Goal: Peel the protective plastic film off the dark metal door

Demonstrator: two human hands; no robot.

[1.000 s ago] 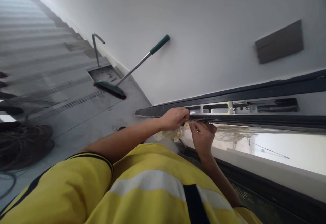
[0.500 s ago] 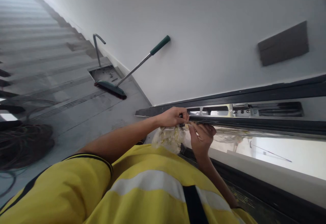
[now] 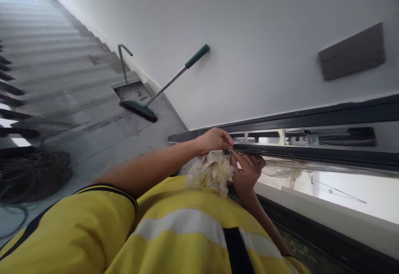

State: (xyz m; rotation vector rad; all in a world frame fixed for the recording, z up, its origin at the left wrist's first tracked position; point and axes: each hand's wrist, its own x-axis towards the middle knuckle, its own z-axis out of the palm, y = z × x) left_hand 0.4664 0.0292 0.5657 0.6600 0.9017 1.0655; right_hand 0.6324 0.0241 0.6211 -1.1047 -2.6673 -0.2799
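Note:
My left hand [image 3: 214, 139] and my right hand [image 3: 247, 170] meet at the edge of a dark metal door frame [image 3: 311, 151]. Between them hangs a crumpled wad of clear and yellowish protective film [image 3: 209, 171]. Both hands pinch this film where it comes off the frame's edge. A strip of the same film [image 3: 280, 166] still lies along the glass to the right. In the frame's channel sits a silver lock plate [image 3: 280, 136] with slots. My yellow high-visibility shirt [image 3: 162, 232] fills the lower view.
A green-handled push broom [image 3: 146, 107] leans on the white wall beside an open floor box [image 3: 132, 91]. Grey stairs [image 3: 46, 49] rise at left. A coil of dark cable [image 3: 28, 174] lies on the floor. A grey panel [image 3: 352, 58] sits on the wall.
The film wad has grown and dropped lower between my hands as more film came off the frame. My right hand has moved slightly down. The view has shifted a little to the right.

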